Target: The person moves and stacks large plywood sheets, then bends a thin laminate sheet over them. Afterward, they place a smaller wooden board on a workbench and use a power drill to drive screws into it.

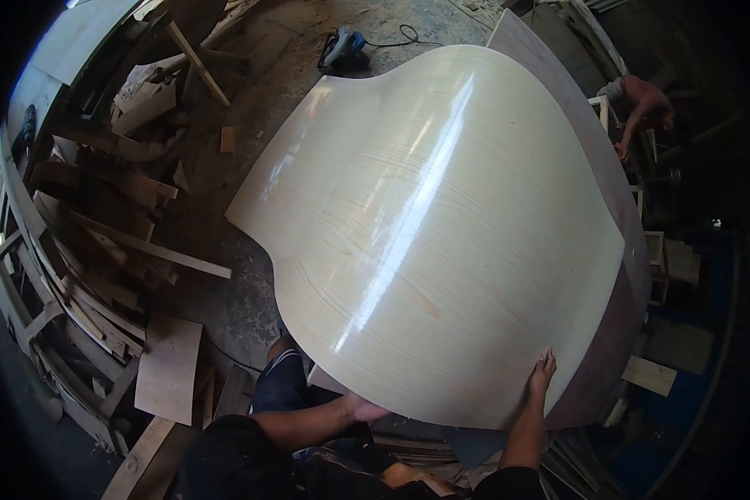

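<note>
A large, glossy, pale wood-grain sheet (475, 275) fills the middle of the view, bowed upward with a bright streak of light across it. My left hand (367, 408) is at its near edge, with the fingers passing underneath and mostly hidden. On top of the sheet, near its right side, my right hand (544, 372) rests with the fingers stretched forward. Below and to the right of the sheet lies a darker brownish board (592, 367), partly covered by it.
A blue power saw (342, 48) with a black cord sits on the dusty floor beyond. Wood offcuts (146, 242) pile up at left, near a flat board (168, 367). Another person (646, 104) bends over wooden frames (654, 250) at right.
</note>
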